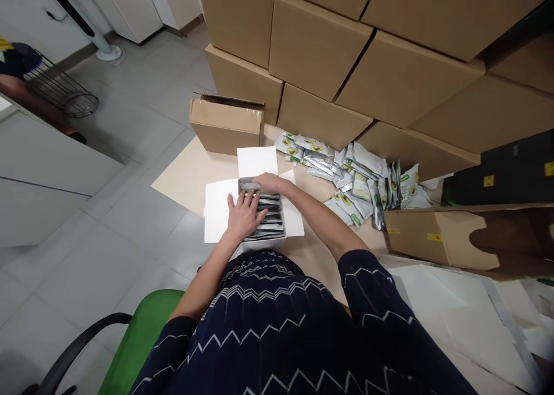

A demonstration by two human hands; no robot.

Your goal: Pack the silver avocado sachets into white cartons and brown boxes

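Note:
A white carton box (pixel 264 245) stands with its flaps folded outward, and inside it is a row of upright foil pouches (pixel 269 217). My left hand (pixel 244 213) lies over the left side of the row, fingers spread and touching the tops of the pouches. At the far end of the box, my right hand (pixel 269 182) reaches in with bent fingers on a pouch (pixel 249 186); its fingertips are partly hidden. Right of the box lies a loose pile of white and silver pouches (pixel 359 181) printed with avocado halves.
Stacked brown cardboard boxes (pixel 320 43) form a wall behind. An opened brown box (pixel 227 123) stands beyond the carton. A cut-out cardboard box (pixel 437 239) and white sheets (pixel 459 314) lie right. A green chair (pixel 142 331) is at lower left; another person's leg (pixel 38 103) shows far left.

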